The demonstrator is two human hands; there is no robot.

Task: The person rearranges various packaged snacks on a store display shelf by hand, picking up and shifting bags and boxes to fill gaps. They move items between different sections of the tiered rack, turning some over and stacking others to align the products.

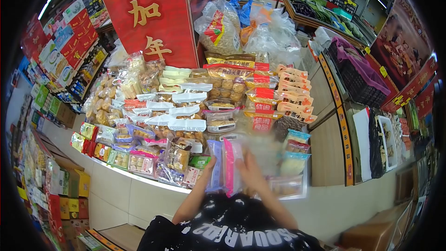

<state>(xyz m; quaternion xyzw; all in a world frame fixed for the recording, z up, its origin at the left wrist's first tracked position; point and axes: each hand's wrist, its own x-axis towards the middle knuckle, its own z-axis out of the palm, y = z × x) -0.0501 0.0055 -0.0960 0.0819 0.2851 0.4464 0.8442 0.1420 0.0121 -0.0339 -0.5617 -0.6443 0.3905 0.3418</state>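
Note:
Near the front edge of the display, my left hand grips the side of a purple-edged snack pack. A pink-edged snack pack stands upright right beside it, between my two hands. My right hand is smeared by motion at the right side of the pink-edged pack; whether its fingers are closed on it does not show. Left of my left hand is a clear bag of brown snacks. Blue-topped clear packs lie to the right of my right hand.
Rows of white-topped snack packs and orange packs fill the display. A red sign rises behind, near large clear bags. A purple-lined crate stands right. Shelves of boxed goods line the left.

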